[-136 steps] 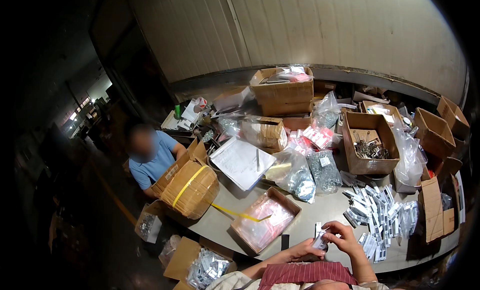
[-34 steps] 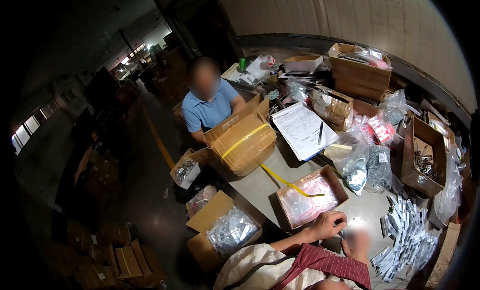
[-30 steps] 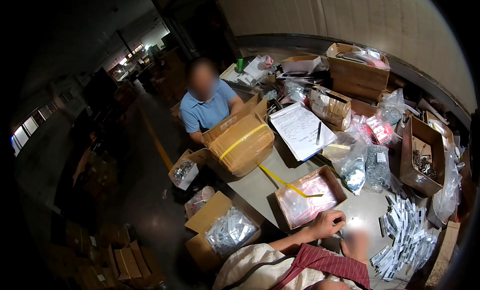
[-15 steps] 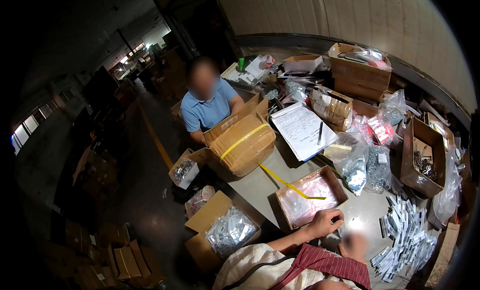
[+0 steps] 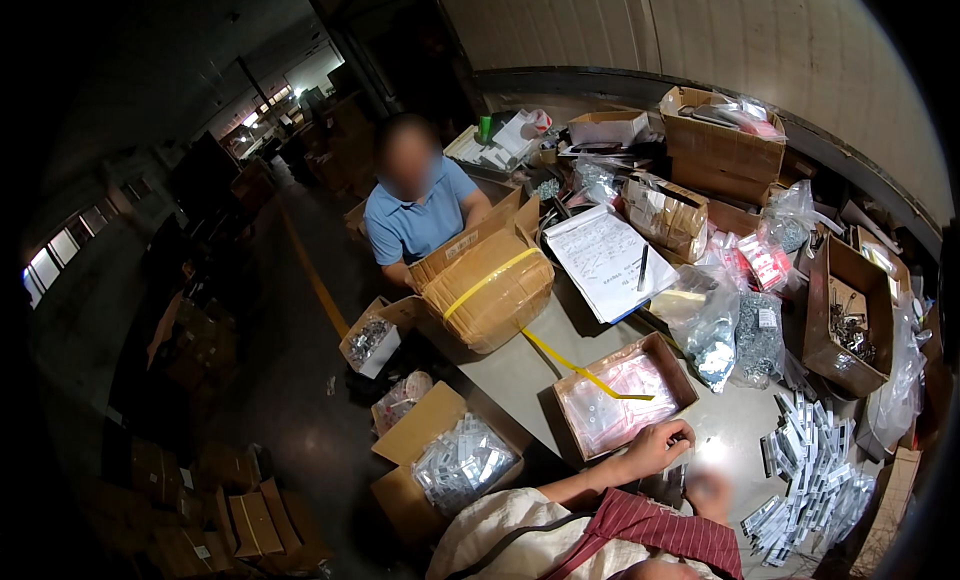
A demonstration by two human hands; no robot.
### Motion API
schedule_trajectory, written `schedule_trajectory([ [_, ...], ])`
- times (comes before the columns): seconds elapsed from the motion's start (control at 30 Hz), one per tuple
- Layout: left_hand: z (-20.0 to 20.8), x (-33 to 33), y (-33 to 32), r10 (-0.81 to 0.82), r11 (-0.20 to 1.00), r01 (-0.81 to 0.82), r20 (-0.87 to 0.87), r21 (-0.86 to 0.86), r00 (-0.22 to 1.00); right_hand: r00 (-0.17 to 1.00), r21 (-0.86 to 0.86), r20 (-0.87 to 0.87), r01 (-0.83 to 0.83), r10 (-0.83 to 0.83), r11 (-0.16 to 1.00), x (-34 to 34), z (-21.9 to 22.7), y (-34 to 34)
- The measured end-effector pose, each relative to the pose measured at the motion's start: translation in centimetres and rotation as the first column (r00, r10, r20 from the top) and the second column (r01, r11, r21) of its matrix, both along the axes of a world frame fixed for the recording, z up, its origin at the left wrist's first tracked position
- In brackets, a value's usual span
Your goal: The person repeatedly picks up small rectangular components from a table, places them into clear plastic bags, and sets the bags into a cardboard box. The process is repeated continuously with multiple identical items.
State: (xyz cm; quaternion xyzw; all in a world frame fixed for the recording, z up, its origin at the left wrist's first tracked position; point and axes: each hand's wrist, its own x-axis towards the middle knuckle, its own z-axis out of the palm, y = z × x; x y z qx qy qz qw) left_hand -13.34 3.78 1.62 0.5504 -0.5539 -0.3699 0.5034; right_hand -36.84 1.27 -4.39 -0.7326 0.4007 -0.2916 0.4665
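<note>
My left hand [image 5: 655, 450] is over the near table, by the corner of an open shallow cardboard box [image 5: 578, 430] holding clear plastic bags. Its fingers are curled together, and whatever they pinch is too small to make out. Close beside it, lower and to the right, is my right hand [image 5: 708, 493]; its fingers are blurred. Further right, a loose pile of grey-white packaged strips [image 5: 815, 470] lies on the table. Along the left side of the shallow box, a yellow strap [image 5: 570, 365] reaches over its edge.
A large taped carton [image 5: 490, 300] stands across the table, a person in a blue shirt [image 5: 425, 215] behind it. Beside it lies a clipboard with papers [image 5: 600, 260]. Bags of small metal parts [image 5: 757, 340] and a brown box of hardware [image 5: 850, 315] crowd the right. Below left stands an open carton [image 5: 410, 430].
The whole view has shifted very slightly. My hands stay close together in nearly the same place, with only a small movement of the fingers.
</note>
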Motion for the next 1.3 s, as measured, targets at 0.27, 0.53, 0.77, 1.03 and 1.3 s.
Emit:
schedule_trajectory([
  [0.27, -1.6, -0.4, 0.4, -0.023, 0.998, 0.022, 0.024, 0.059, 0.999, 0.950, 0.323, 0.280, 0.043, -0.139, 0.946, 2.2, 3.3, -0.3],
  [0.53, -2.5, -1.5, 0.9, -0.168, 0.983, 0.158, 0.112, 0.092, 0.979, 0.901, 0.433, 0.405, -0.040, -0.154, 0.901, 2.4, 4.1, -0.7],
  [0.77, -3.5, -2.7, 1.2, -0.248, 0.963, 0.229, 0.142, 0.141, 0.958, 0.904, 0.397, 0.409, -0.051, -0.127, 0.916, 2.6, 4.2, -0.7],
  [1.03, -3.6, -3.0, 1.2, -0.283, 0.954, 0.259, 0.162, 0.154, 0.945, 0.914, 0.380, 0.390, -0.048, -0.113, 0.924, 2.5, 3.6, -0.8],
  [1.3, -3.8, -3.4, 1.2, -0.292, 0.947, 0.255, 0.193, 0.196, 0.936, 0.923, 0.377, 0.372, -0.050, -0.102, 0.925, 2.3, 2.7, -0.9],
])
